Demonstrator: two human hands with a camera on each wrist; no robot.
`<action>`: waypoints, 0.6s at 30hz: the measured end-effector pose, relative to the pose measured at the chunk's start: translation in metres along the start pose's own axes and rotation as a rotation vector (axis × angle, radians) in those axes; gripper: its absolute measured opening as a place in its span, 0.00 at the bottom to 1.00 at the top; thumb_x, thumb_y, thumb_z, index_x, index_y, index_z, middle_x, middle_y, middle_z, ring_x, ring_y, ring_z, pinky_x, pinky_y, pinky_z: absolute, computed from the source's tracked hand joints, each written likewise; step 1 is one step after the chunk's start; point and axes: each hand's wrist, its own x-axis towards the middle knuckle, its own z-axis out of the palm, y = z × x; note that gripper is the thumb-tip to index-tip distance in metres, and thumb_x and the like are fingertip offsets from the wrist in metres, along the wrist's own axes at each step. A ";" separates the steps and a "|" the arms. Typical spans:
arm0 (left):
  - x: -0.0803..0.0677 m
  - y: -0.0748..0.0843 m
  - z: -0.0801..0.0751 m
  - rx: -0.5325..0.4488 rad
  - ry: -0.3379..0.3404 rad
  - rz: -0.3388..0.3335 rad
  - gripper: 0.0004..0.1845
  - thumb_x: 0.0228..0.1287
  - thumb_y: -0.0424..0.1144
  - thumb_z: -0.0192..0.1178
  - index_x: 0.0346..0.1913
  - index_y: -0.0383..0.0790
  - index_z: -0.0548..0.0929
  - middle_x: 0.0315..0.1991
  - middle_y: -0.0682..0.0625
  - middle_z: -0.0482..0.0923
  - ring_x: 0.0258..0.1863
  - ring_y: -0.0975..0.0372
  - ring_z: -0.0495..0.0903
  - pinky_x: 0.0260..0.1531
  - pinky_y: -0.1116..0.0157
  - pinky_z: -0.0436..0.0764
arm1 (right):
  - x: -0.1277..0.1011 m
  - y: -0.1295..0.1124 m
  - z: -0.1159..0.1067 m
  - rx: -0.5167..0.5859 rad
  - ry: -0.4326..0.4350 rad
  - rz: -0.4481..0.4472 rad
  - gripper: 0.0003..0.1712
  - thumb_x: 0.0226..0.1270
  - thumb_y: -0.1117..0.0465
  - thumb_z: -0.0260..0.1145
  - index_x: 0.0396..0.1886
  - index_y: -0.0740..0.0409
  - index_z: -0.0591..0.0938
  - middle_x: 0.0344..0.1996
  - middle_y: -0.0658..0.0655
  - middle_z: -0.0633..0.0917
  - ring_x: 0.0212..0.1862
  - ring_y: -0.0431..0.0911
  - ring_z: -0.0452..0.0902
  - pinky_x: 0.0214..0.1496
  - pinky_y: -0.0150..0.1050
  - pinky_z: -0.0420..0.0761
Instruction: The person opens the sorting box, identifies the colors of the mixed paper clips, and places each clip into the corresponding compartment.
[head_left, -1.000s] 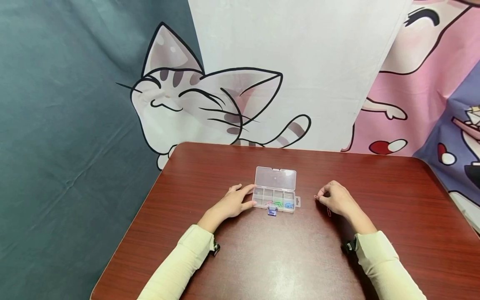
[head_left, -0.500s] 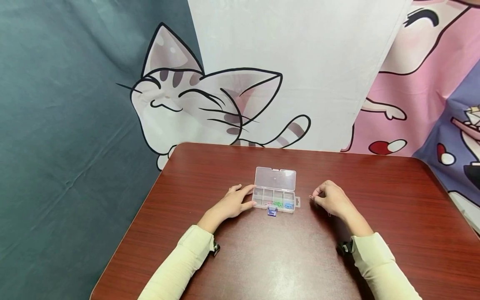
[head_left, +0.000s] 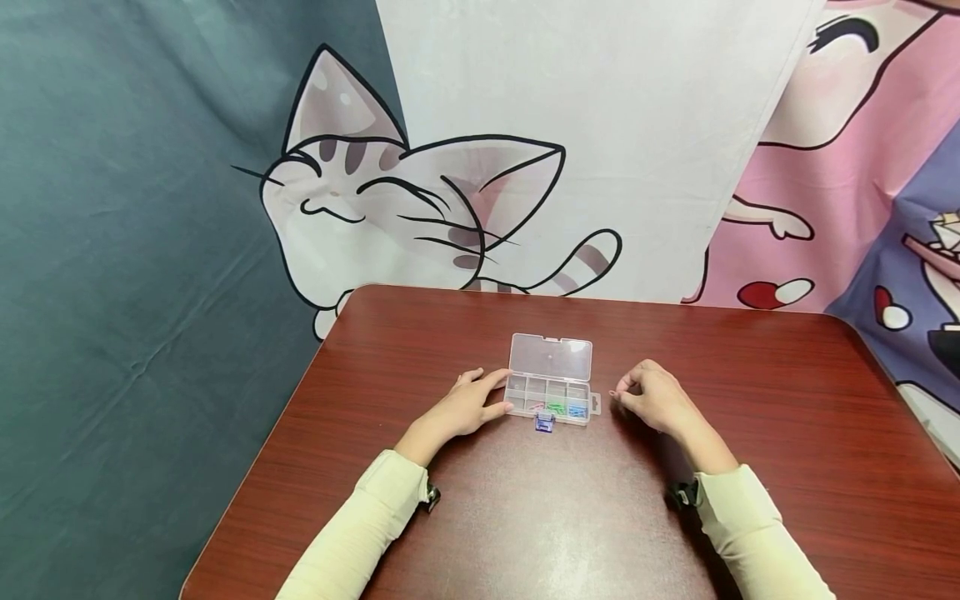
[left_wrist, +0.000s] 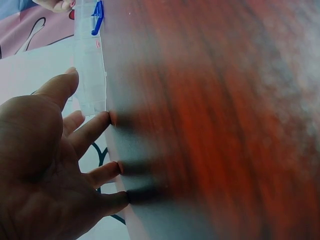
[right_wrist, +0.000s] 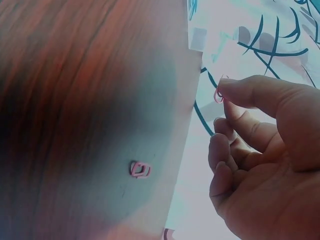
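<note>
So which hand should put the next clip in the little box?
Probably the right hand. It already pinches a pink paper clip beside the open clear box. The left hand holds nothing and rests against the box's other end.

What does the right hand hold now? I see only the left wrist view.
Observer: The right hand pinches a pink paper clip between thumb and forefinger.
Operator: Are there more clips on the table?
Observer: Yes, a second pink clip lies on the table near that hand.
Operator: Is the box open?
Observer: Yes, the lid of the clear box stands open.
</note>
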 end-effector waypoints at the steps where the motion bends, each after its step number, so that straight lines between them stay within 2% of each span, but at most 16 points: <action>1: 0.000 0.000 0.000 0.000 -0.001 0.001 0.33 0.73 0.58 0.56 0.78 0.59 0.63 0.72 0.48 0.71 0.78 0.46 0.54 0.73 0.41 0.59 | 0.000 -0.001 0.000 0.001 0.000 0.000 0.10 0.63 0.62 0.72 0.22 0.52 0.83 0.34 0.55 0.78 0.39 0.51 0.75 0.45 0.48 0.74; 18: 0.001 0.000 0.001 0.018 0.004 0.004 0.33 0.73 0.58 0.57 0.77 0.58 0.64 0.71 0.48 0.72 0.78 0.45 0.54 0.72 0.42 0.60 | 0.006 -0.020 0.007 0.026 0.000 -0.024 0.07 0.58 0.66 0.71 0.23 0.52 0.84 0.35 0.54 0.79 0.40 0.50 0.76 0.45 0.47 0.75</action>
